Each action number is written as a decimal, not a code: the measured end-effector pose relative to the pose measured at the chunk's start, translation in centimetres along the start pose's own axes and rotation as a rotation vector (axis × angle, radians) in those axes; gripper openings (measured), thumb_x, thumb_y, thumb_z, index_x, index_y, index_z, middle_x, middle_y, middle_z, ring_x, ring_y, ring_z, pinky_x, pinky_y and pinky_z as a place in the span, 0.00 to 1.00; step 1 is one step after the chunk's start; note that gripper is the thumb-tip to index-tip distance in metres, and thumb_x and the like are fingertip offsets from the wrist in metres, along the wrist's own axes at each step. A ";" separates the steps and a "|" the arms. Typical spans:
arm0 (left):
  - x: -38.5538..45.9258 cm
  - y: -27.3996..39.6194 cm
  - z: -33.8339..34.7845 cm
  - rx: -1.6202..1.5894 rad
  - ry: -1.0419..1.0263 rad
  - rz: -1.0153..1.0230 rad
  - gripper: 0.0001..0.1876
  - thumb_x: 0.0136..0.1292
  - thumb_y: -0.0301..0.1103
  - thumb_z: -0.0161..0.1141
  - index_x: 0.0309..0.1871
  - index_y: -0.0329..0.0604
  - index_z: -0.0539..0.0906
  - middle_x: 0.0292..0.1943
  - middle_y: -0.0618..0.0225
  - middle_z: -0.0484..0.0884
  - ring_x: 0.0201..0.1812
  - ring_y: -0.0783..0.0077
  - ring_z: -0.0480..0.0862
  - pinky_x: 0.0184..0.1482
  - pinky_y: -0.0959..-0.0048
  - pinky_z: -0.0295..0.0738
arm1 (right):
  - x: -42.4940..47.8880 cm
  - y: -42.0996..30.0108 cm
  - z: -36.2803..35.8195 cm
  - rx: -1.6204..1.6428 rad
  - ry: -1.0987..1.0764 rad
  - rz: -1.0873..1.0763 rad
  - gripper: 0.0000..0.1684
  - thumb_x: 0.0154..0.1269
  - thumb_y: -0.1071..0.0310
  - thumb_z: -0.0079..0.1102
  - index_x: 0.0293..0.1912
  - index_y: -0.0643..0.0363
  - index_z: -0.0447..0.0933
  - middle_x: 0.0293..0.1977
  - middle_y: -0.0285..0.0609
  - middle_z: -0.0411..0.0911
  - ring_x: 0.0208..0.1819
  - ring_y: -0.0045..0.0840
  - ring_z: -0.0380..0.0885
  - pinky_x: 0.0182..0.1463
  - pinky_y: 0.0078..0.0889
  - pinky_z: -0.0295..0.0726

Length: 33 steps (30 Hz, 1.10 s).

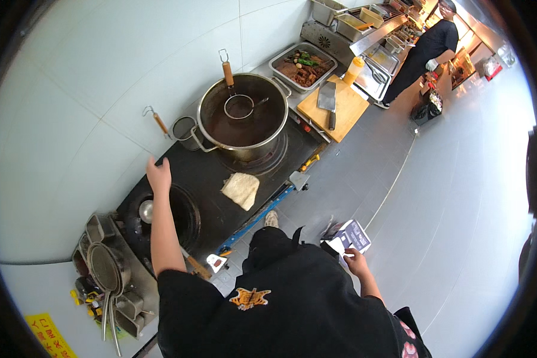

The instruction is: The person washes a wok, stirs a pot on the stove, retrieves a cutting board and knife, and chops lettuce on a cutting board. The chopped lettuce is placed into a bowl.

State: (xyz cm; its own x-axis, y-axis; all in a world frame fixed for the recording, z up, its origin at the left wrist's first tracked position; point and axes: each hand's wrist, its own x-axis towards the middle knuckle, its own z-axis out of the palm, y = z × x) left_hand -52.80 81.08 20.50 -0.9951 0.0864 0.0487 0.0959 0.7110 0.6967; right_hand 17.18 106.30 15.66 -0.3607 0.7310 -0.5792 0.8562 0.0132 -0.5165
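Note:
Above the black stovetop [212,223], near the wall, my left hand [159,175] hangs with its fingers apart and nothing in it. Below it a steel ladle [146,211] lies at the wok burner, partly behind my forearm. A folded cream cloth [241,190] rests on the stovetop. My right hand [355,260] is low at my right side, beside a box with writing [354,235]; a black edge and something white are by its fingers, and whether it grips them is unclear. Behind the cloth stands a large steel pot [244,150] of dark liquid, with a wire strainer [239,107] in it.
A cleaver [327,96] lies on a wooden board [351,107], beside a yellow squeeze bottle [353,70] and a tray of cooked food [304,67]. Pans [105,268] and metal containers stand at the left. A co-worker [425,51] stands at the far right counter, near a bin [427,107].

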 end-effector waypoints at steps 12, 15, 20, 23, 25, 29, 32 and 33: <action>13.6 2.7 9.6 0.093 0.259 -0.032 0.15 0.70 0.41 0.57 0.45 0.36 0.80 0.39 0.50 0.85 0.42 0.43 0.84 0.45 0.52 0.77 | 15.4 -15.2 -11.4 0.219 0.007 -0.258 0.15 0.70 0.70 0.56 0.53 0.68 0.76 0.46 0.46 0.84 0.47 0.28 0.84 0.52 0.30 0.82; 9.7 5.3 7.5 0.146 0.399 0.028 0.15 0.70 0.40 0.57 0.46 0.36 0.80 0.39 0.49 0.85 0.42 0.44 0.84 0.43 0.52 0.78 | 20.8 -20.8 -12.4 0.285 -0.131 -0.396 0.14 0.72 0.70 0.56 0.53 0.67 0.76 0.45 0.44 0.84 0.45 0.25 0.84 0.49 0.29 0.82; 1.2 4.5 1.1 0.184 0.502 0.122 0.12 0.70 0.38 0.58 0.44 0.36 0.79 0.27 0.56 0.85 0.28 0.55 0.86 0.33 0.62 0.80 | 26.1 -38.1 -10.9 0.322 -0.336 -0.724 0.16 0.70 0.68 0.60 0.53 0.65 0.76 0.40 0.45 0.83 0.38 0.24 0.83 0.43 0.27 0.81; -4.9 7.3 -0.6 0.098 0.484 -0.087 0.11 0.70 0.38 0.60 0.40 0.37 0.79 0.24 0.58 0.83 0.25 0.62 0.87 0.29 0.65 0.79 | 25.8 -50.1 -9.4 0.045 -0.306 -1.026 0.19 0.69 0.62 0.61 0.53 0.64 0.75 0.41 0.48 0.84 0.38 0.36 0.85 0.43 0.32 0.82; -8.2 8.8 -0.7 -0.028 0.539 -0.094 0.13 0.70 0.38 0.60 0.38 0.35 0.79 0.24 0.60 0.84 0.26 0.66 0.88 0.29 0.68 0.79 | 27.0 -55.1 -5.9 -0.286 -0.047 -1.165 0.23 0.70 0.55 0.57 0.54 0.64 0.75 0.44 0.52 0.84 0.41 0.46 0.84 0.45 0.41 0.84; -11.2 9.9 1.9 0.097 0.472 -0.325 0.17 0.70 0.39 0.59 0.32 0.29 0.81 0.22 0.57 0.84 0.24 0.63 0.86 0.28 0.67 0.78 | 32.9 -58.6 1.2 -0.831 -0.259 -0.861 0.28 0.66 0.50 0.60 0.46 0.70 0.80 0.41 0.61 0.83 0.43 0.47 0.85 0.44 0.48 0.84; -12.3 6.6 5.6 -0.032 0.505 -0.188 0.09 0.70 0.35 0.59 0.41 0.37 0.80 0.26 0.59 0.83 0.27 0.60 0.86 0.31 0.65 0.78 | 35.9 -60.1 4.1 -0.957 -0.468 -0.868 0.26 0.65 0.51 0.61 0.37 0.70 0.84 0.42 0.61 0.83 0.43 0.48 0.85 0.44 0.46 0.85; -12.6 6.4 6.6 -0.083 0.530 -0.134 0.08 0.70 0.33 0.59 0.43 0.38 0.80 0.28 0.58 0.83 0.29 0.59 0.86 0.32 0.65 0.78 | 36.3 -60.2 4.2 -1.093 -0.451 -0.903 0.19 0.65 0.59 0.57 0.39 0.67 0.85 0.43 0.58 0.83 0.44 0.47 0.85 0.46 0.46 0.84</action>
State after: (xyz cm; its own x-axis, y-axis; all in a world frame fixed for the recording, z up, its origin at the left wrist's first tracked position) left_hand -39.51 89.11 19.62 -0.8769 -0.3798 0.2945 -0.0136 0.6321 0.7748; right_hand -49.02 129.14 23.10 -0.8142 -0.0678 -0.5766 0.0601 0.9780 -0.1999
